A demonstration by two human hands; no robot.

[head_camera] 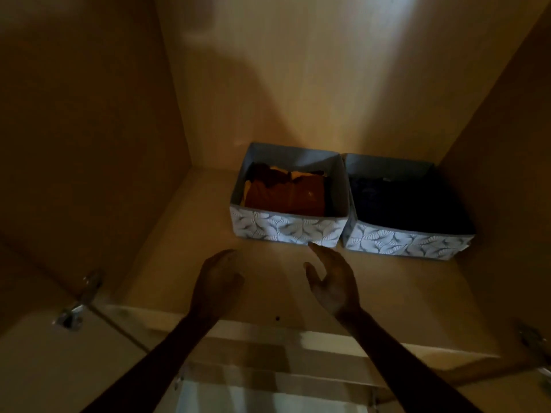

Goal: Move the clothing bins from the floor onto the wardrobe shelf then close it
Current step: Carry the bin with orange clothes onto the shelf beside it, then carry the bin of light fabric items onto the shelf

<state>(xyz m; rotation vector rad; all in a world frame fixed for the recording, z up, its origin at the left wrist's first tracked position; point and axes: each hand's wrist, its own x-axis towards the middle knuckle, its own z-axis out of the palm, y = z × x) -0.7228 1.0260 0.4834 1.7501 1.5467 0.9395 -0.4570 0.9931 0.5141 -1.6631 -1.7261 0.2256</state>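
Two grey fabric bins with a white leaf pattern stand side by side at the back right of the wardrobe shelf (167, 263). The left bin (286, 229) holds orange and dark folded clothes. The right bin (408, 241) holds dark clothes. My left hand (219, 281) hovers over the shelf in front of the left bin, fingers apart, holding nothing. My right hand (332, 280) is open too, its fingertips just short of the left bin's front wall near its right corner.
The wardrobe's wooden side walls rise at left and right, the back panel behind the bins. A metal door hinge (79, 305) sits at the lower left and another hinge (533, 338) at the lower right. The shelf's front edge (268, 329) runs below my wrists.
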